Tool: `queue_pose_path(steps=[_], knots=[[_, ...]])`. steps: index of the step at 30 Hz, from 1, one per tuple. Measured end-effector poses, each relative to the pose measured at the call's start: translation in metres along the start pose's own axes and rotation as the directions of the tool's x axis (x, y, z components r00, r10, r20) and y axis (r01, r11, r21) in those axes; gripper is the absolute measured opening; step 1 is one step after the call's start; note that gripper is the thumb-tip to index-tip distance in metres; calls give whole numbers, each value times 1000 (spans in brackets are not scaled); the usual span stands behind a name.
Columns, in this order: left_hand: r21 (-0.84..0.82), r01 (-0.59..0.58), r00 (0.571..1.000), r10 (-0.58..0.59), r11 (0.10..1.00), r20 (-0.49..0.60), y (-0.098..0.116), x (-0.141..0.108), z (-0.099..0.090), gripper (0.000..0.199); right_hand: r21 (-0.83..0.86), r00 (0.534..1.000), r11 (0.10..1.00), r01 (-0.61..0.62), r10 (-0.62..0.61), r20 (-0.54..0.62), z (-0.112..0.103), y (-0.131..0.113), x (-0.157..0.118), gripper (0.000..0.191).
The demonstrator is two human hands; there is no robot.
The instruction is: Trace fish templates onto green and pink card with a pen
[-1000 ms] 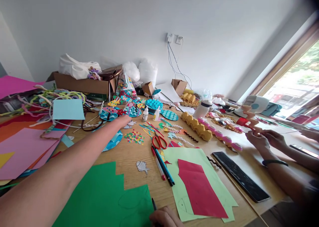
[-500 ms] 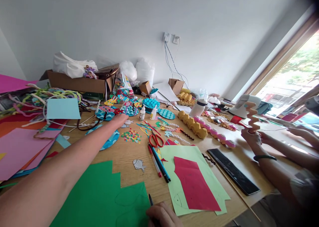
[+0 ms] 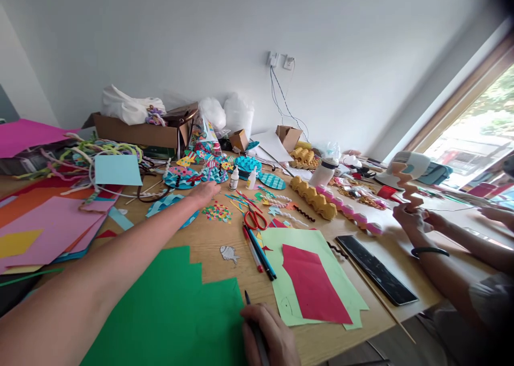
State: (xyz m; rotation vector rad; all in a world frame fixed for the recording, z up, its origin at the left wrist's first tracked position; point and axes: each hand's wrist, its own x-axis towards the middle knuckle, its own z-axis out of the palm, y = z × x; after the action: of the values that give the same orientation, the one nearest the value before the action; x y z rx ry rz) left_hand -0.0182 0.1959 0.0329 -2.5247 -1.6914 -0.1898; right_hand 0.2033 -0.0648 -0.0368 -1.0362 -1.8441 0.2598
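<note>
Gripping a dark pen (image 3: 259, 338) in the right hand (image 3: 273, 336), fingers closed round the barrel, tip up and to the left, at the right edge of a large green sheet (image 3: 172, 312). Reaching far forward with the left hand (image 3: 205, 193), to just beside the blue fish-decorated pieces (image 3: 180, 181). Can't tell if open, closed or gripping; fingertips too small and partly hidden. Just in front of the left hand: two small white bottles (image 3: 234, 180), upright. Nearer, to its right: confetti pile (image 3: 217, 212), flat on the wooden table (image 3: 212, 240).

Ahead of the right hand, beyond the green sheet: grey paper fish (image 3: 228, 253). Right of the fish: red pen (image 3: 252, 251) beside blue pens (image 3: 261, 256), with red-handled scissors (image 3: 256, 220) just past them. To the right of the right hand: light green sheet (image 3: 341, 286) with red paper (image 3: 315, 286) on top. Farther right: black slab (image 3: 375, 269), thin wooden stick (image 3: 381, 294) along its near side. Well to the right of both hands: another person's hands (image 3: 413, 219), on a wavy tan strip (image 3: 407, 187).
</note>
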Motion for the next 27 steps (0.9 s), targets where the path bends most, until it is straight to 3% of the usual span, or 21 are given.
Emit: queue_pose_path(steps=[4, 9, 11, 15, 17, 18, 20, 23, 27], knots=[[-45, -114, 993, 113, 992, -25, 35, -14, -22, 30, 36, 994, 994, -106, 105, 14, -4, -9, 2, 12], [-93, -239, 959, 220, 967, -179, 89, -40, -71, 25, 161, 954, 942, -294, 300, -14, -9, -12, 4, 21], [-105, -295, 931, 261, 950, -254, 111, -64, -93, 24, 304, 927, 885, -353, 375, -14, -14, -13, 6, 32], [-120, -441, 868, 388, 890, -309, 148, -138, -118, 23, 661, 800, 651, -373, 586, -125, -31, -22, 12, 37], [-117, -567, 785, 493, 815, -375, 158, -177, -115, 18, 737, 745, 566, -370, 655, -128, -39, -30, 12, 34], [-112, -588, 765, 506, 801, -398, 161, -193, -110, 18, 749, 732, 529, -398, 676, -89, -42, -35, 10, 33], [-74, -558, 754, 469, 826, -459, 163, -219, -94, 21, 745, 746, 492, -450, 665, 12, -47, -44, 5, 33], [-35, -586, 711, 493, 810, -502, 162, -244, -64, 24, 712, 786, 508, -485, 610, 100, -47, -54, -6, 31], [-28, -589, 696, 489, 808, -526, 162, -262, -37, 27, 670, 784, 513, -537, 596, 172, -39, -61, -16, 28]])
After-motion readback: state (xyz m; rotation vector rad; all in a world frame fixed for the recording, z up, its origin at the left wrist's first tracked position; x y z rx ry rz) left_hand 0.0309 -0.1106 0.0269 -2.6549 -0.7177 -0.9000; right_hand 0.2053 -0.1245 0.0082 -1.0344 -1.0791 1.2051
